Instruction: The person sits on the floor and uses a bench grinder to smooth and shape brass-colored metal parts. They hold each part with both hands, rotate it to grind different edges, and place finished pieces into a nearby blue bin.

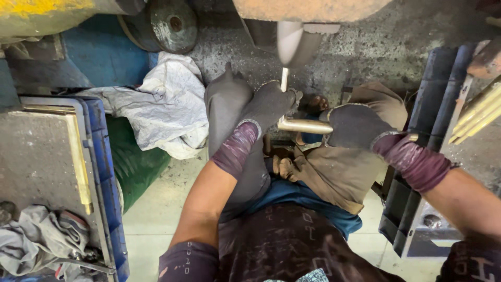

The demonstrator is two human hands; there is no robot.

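Now, both gloved hands press a bent metal rod (304, 125) to the spinning wheel (289, 44).
Left hand (266, 104) clenched near the bend, right hand (357, 126) wrapped round its end; steady, light pressure seems best.

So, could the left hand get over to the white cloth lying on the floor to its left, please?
Probably yes. The left hand grips the bent metal piece with the right hand, so it would have to let go first. The white cloth lies close beside it, with only the grey-clad knee between.
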